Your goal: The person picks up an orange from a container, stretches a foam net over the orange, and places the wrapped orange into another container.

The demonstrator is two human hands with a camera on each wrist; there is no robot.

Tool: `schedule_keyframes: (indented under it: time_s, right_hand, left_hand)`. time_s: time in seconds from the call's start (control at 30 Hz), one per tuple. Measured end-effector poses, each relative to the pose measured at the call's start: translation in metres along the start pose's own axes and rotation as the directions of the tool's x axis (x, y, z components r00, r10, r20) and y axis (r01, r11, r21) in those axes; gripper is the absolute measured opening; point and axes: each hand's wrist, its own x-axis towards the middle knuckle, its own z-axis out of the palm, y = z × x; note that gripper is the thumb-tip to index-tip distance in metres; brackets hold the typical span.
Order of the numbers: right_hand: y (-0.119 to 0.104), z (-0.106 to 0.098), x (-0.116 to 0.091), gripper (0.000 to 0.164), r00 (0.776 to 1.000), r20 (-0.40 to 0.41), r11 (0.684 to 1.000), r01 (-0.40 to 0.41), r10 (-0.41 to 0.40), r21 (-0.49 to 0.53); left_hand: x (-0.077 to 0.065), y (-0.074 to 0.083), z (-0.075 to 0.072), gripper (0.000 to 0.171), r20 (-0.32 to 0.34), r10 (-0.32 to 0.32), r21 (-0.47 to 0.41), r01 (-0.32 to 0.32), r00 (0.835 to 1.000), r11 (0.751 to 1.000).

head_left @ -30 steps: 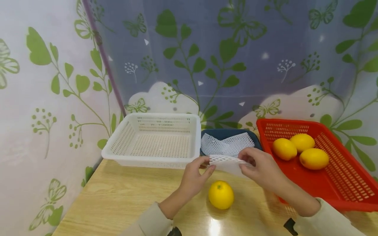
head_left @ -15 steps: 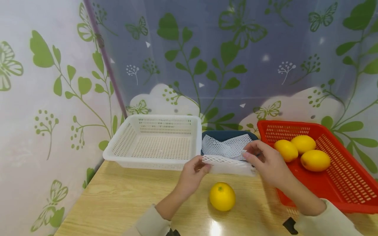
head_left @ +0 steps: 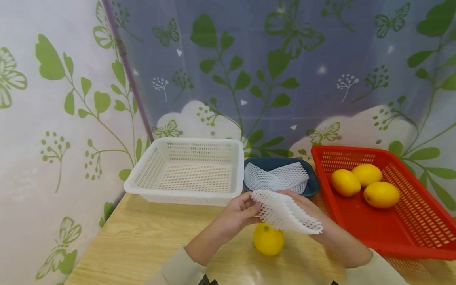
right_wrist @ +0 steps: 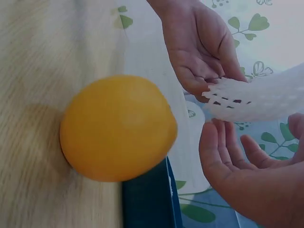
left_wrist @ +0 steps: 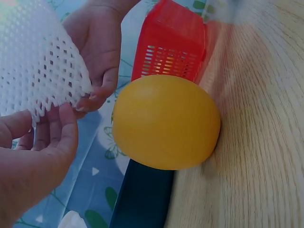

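Net (head_left: 281, 211), right hand (head_left: 307, 204) partly behind

Head view: bright, mostly even. Pale glare on the table (head_left: 142, 233) at the bottom edge, soft shadow around the base of the fruit (head_left: 268, 242). Wide-angle stretch on the basket (head_left: 374, 233) toward the right edge. Both wrist views dimmer, cooler, softer. Left wrist: top-left corner hazy bright, red reflection on the table, fruit lacks surface detail. Right wrist: top right near blown out, net (right_wrist: 259, 99) washed out, blurry shadow left of fruit.
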Motion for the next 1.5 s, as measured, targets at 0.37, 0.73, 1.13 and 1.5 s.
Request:
schedule_keyframes:
  time_s: [0.37,0.73,1.13,1.5]
  right_hand:
    - [0.014,0.004,0.002,0.053,0.998,0.063,0.995,0.008,-0.002,-0.098]
    - [0.016,0.005,0.002,0.026,0.998,-0.066,0.983,-0.003,-0.01,-0.181]
    - [0.024,0.002,0.001,0.023,0.979,-0.206,0.995,-0.025,0.004,-0.099]
    - [0.035,0.003,0.0,0.027,0.931,-0.357,0.982,-0.136,0.08,-0.133]
  left_hand:
    - [0.0,-0.004,0.001,0.033,-0.022,-0.069,0.041,0.07,0.997,0.997]
    - [0.001,-0.011,0.003,0.026,0.0,-0.081,0.019,0.081,0.997,0.997]
    - [-0.001,-0.017,0.001,0.038,-0.103,-0.18,0.021,0.183,0.978,0.983]
    - [-0.003,-0.028,-0.007,0.045,-0.131,-0.178,0.002,0.179,0.975,0.984]
